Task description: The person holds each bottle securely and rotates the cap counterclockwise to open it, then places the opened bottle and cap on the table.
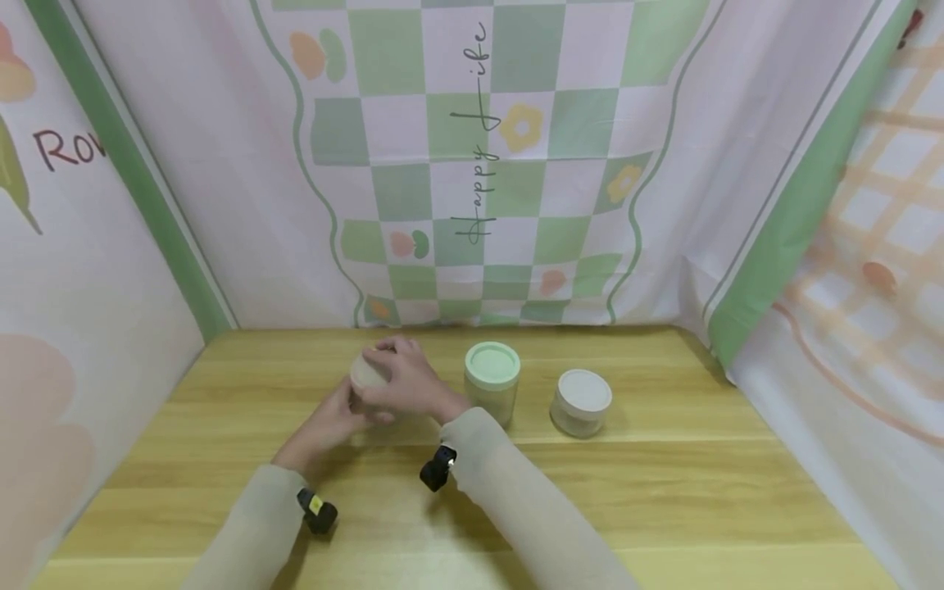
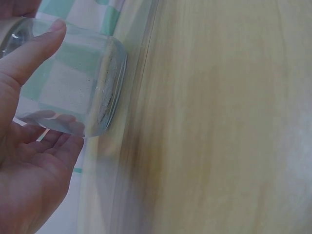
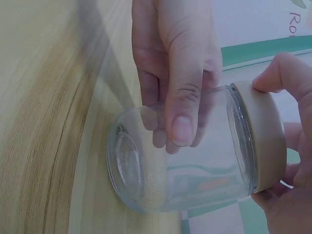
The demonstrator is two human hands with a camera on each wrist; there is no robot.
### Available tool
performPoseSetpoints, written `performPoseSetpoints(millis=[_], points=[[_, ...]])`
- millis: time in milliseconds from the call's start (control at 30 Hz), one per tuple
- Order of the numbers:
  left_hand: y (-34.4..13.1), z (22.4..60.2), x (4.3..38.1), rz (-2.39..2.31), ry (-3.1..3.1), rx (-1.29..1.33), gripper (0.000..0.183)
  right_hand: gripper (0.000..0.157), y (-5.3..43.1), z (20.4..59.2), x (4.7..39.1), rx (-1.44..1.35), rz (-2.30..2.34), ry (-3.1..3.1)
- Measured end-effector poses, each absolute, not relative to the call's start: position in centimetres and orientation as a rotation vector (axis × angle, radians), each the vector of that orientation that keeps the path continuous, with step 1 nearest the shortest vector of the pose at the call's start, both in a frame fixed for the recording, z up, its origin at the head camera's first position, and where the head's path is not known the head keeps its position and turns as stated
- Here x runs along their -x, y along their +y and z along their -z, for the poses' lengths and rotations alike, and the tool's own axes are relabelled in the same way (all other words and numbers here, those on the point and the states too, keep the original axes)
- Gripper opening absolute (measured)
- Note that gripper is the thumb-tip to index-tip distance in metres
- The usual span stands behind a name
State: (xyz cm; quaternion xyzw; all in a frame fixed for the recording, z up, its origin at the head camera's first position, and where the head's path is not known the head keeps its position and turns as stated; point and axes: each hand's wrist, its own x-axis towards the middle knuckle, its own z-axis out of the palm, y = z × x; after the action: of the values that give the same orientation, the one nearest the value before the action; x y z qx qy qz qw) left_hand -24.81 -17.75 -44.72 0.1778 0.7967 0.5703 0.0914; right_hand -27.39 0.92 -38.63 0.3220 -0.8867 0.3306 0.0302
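A clear glass jar (image 3: 209,161) with a beige lid (image 3: 267,141) is between both hands, left of the middle of the table in the head view. Around the jar's body the left hand (image 1: 328,426) has its grip, thumb on one side and fingers on the other, as the left wrist view shows. The right hand (image 1: 413,383) grips the lid by its rim, fingers spread over the edge. Through the glass no contents show. The jar's base is close over the wooden table top (image 2: 209,122).
Right of the hands stands a taller jar with a mint green lid (image 1: 492,365), close to the right forearm. Further right is a short jar with a white lid (image 1: 583,392). A patterned curtain (image 1: 457,188) hangs along the table's back edge.
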Motion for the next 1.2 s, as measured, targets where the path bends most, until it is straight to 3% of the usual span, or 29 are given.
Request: performPoseSetpoints(millis=[433, 733, 967, 1200], points=[[-17.8, 44.7, 24.8, -1.697, 2.370, -0.486, 0.102, 0.064, 1.3, 38.7, 27.6, -1.067, -1.105, -2.726], [-17.7, 44.9, 25.0, -1.683, 2.410, -0.528, 0.104, 0.072, 1.4, 38.5, 27.6, -1.093, -1.166, -2.743], [-17.7, 45.0, 24.9, -1.667, 2.425, -0.560, 0.104, 0.072, 0.4, 39.0, 26.9, -0.911, -1.246, -2.667], [-17.8, 44.9, 25.0, -1.691, 2.387, -0.532, 0.101, 0.072, -0.4, 39.5, 26.7, -0.706, -1.003, -2.628]])
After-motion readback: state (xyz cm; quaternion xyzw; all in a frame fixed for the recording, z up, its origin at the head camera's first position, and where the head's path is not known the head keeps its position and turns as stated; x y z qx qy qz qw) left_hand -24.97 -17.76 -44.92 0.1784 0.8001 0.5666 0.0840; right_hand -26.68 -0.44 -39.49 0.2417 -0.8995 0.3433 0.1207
